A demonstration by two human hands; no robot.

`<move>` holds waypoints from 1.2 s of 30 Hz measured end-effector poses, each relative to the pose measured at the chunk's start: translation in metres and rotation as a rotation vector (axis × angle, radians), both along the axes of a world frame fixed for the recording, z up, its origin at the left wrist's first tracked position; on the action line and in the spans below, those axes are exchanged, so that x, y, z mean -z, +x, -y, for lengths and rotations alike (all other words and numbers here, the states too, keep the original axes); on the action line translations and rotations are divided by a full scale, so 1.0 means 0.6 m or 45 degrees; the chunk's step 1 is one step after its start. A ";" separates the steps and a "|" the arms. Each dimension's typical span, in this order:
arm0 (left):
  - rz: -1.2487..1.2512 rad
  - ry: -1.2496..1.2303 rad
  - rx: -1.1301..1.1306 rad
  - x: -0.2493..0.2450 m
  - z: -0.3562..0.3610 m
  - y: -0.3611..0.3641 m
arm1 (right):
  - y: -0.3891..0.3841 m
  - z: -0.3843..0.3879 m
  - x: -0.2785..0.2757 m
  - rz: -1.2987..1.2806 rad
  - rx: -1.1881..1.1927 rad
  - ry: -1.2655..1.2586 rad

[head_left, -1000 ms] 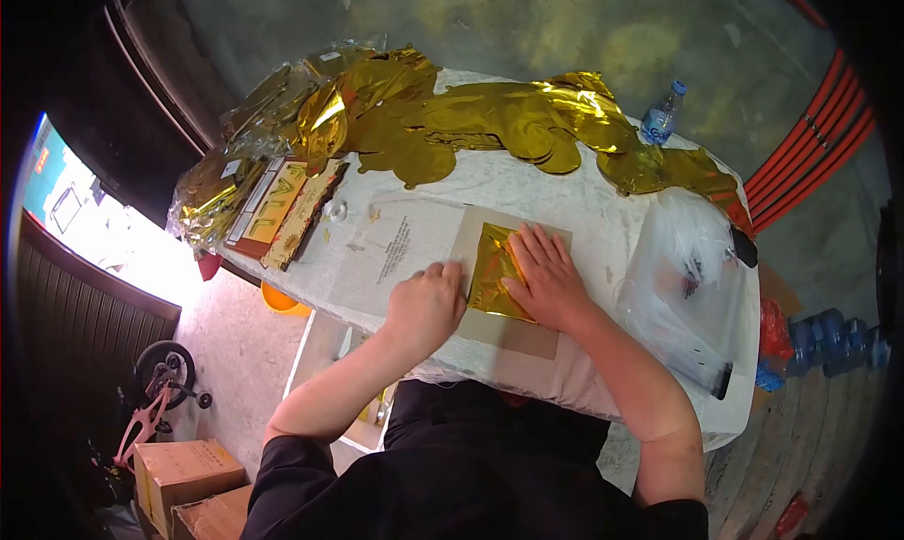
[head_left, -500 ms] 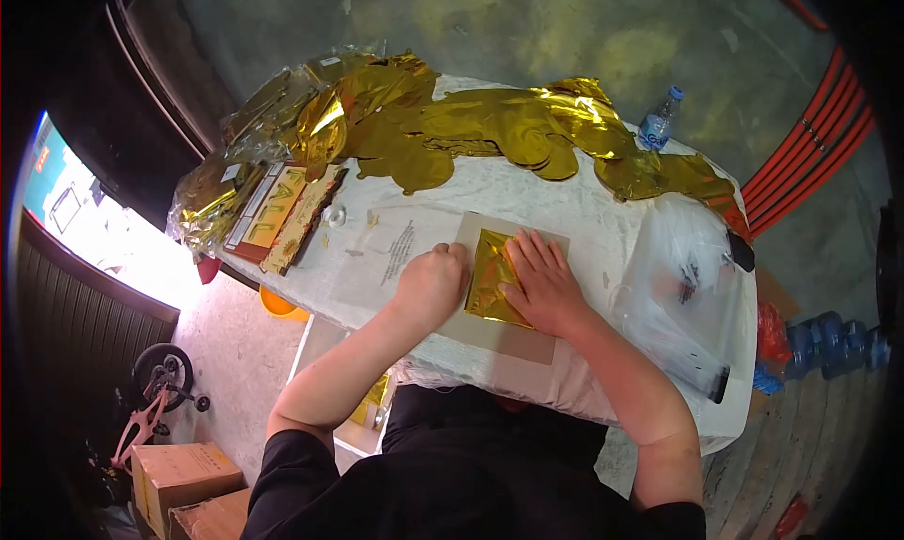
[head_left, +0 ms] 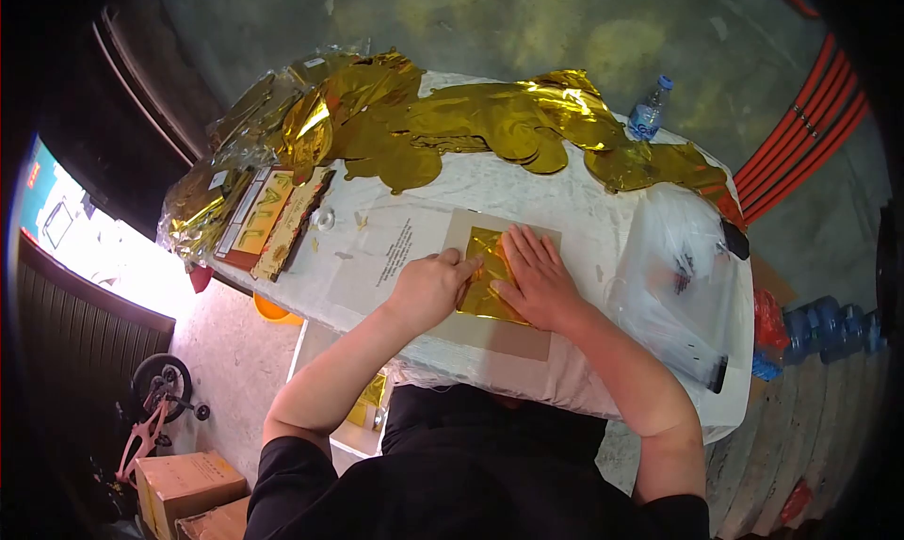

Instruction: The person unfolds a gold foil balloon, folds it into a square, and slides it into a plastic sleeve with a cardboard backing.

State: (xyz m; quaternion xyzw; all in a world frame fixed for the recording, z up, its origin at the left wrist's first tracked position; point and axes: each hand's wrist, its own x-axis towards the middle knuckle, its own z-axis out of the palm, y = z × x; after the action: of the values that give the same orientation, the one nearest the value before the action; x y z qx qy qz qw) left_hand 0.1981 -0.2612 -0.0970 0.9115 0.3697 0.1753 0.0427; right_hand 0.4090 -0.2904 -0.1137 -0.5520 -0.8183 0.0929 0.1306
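Note:
A folded gold foil sheet [head_left: 483, 300] lies on a grey-brown cardboard piece [head_left: 513, 340] in the middle of the table. My right hand [head_left: 539, 284] rests flat on the foil's right side, fingers stretched out. At the foil's left edge, my left hand [head_left: 428, 289] is curled closed, its fingertips pinching or pressing the edge; the fingers partly hide the contact. Left of that hand lies a clear plastic bag [head_left: 363, 281] with printed text. Across the far side spreads a pile of flat gold foil pieces [head_left: 461, 116].
Clear plastic bags [head_left: 669, 290] lie at the right, and a water bottle [head_left: 648, 112] stands behind. Packaged items with yellow lettering [head_left: 264, 215] and a white roll [head_left: 323, 219] are at the left. Cardboard boxes [head_left: 193, 483] and a small bike [head_left: 155, 413] stand on the floor.
My left hand has opened slightly from a tighter fist, and its fingertips now reach farther over the foil's left edge. My right hand stays flat on the foil. The view has shifted slightly.

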 end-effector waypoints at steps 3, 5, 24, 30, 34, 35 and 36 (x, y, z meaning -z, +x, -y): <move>0.006 0.010 0.017 -0.001 -0.001 -0.003 | 0.010 -0.006 -0.008 -0.098 -0.038 -0.105; -0.081 0.012 0.027 -0.005 0.000 -0.003 | 0.020 -0.005 -0.024 -0.070 -0.069 -0.178; 0.007 -0.059 -0.060 -0.019 0.003 0.001 | 0.070 0.042 -0.046 0.113 -0.028 -0.281; -0.051 -0.071 -0.090 -0.020 0.006 0.019 | 0.069 0.042 -0.046 0.109 -0.022 -0.279; -0.030 -0.066 -0.059 -0.012 0.004 0.022 | 0.071 0.042 -0.043 0.112 -0.026 -0.265; -0.004 -0.055 -0.053 -0.008 0.006 0.021 | 0.072 0.042 -0.041 0.109 -0.037 -0.239; -0.007 -0.063 -0.057 -0.006 0.008 0.024 | 0.072 0.042 -0.039 0.106 -0.049 -0.213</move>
State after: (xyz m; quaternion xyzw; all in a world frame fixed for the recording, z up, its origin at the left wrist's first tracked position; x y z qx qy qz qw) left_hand 0.2126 -0.2657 -0.0936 0.9021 0.3945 0.1645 0.0603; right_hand 0.4525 -0.3157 -0.0901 -0.5485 -0.8229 0.1404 0.0480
